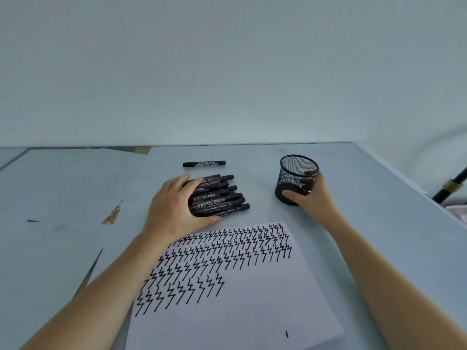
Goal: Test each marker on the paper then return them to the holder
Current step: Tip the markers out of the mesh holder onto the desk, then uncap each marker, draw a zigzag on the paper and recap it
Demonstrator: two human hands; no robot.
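Pale blue table (75, 188): left hand (174, 208) curled round the black marker bundle (217, 198) — long axes pointing right toward the mesh holder (298, 178), tilted in the right hand (313, 195), which grips its base — one stray marker (204, 163) beyond.

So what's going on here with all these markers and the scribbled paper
A person is handling black markers at a table. The left hand grips a bundle of markers lying on the table, while the right hand holds the mesh holder, which stands upright and looks empty. One more marker lies apart, farther back. The paper in front already carries rows of zigzag test marks, so the testing appears largely done and the markers are not yet back in the holder.
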